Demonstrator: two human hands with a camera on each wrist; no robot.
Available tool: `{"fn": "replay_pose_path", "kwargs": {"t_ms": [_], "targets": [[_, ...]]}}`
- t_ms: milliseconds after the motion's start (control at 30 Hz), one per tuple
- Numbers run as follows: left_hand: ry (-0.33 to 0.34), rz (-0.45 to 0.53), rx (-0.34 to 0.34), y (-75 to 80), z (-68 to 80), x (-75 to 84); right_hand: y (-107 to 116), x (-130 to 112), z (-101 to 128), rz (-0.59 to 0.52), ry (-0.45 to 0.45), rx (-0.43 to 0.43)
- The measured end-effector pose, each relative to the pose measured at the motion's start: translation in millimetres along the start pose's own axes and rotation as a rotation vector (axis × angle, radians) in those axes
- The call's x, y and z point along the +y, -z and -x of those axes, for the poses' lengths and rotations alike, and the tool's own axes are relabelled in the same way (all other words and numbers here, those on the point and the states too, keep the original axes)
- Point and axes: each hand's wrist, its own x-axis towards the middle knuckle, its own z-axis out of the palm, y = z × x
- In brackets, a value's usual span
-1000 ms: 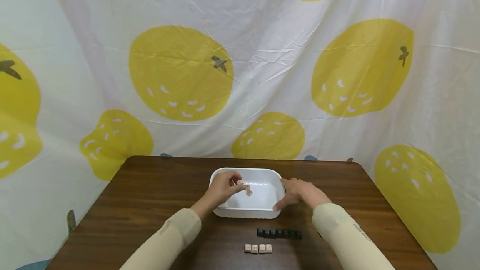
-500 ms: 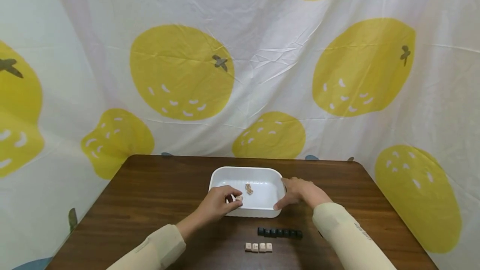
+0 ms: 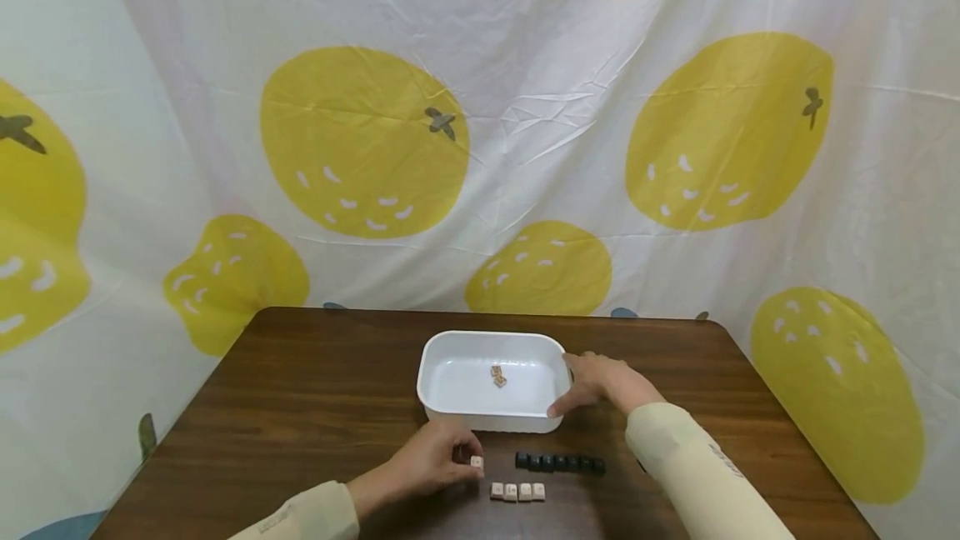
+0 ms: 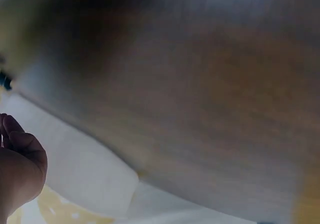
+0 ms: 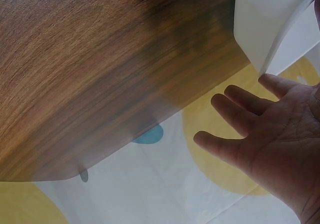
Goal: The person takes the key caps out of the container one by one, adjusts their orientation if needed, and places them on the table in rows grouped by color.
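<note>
My left hand (image 3: 442, 463) pinches a small beige keycap (image 3: 476, 462) just above the brown table (image 3: 315, 407), to the left of a row of beige keycaps (image 3: 517, 492). A row of black keycaps (image 3: 558, 465) lies just behind that row. My right hand (image 3: 600, 382) rests with straight fingers against the right wall of the white tub (image 3: 442, 357), thumb at its front corner. Two beige keycaps (image 3: 497, 376) lie inside the tub. The left wrist view is blurred and shows only the heel of my left hand (image 4: 17, 169). In the right wrist view my right hand's fingers (image 5: 250, 109) spread beside the tub's wall (image 5: 265, 24).
A white cloth with yellow fruit prints (image 3: 360, 140) hangs behind and around the table. The table's far edge (image 3: 487, 312) runs just behind the tub. Bare wood lies left of the tub and at the right front.
My left hand has drawn back out of the tub with one beige keycap and come down to the table beside the beige row. The right hand has stayed on the tub.
</note>
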Motion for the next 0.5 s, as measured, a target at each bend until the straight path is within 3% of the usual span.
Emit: {"fn": "replay_pose_path", "kwargs": {"t_ms": [200, 500], "targets": [[0.032, -0.066, -0.099, -9.6, 5.6, 0.9, 1, 0, 0, 0.008, 0.006, 0.004], [0.035, -0.099, -0.107, -18.1, 6.1, 4.3, 1, -1, 1, 0.002, 0.004, -0.001]]}}
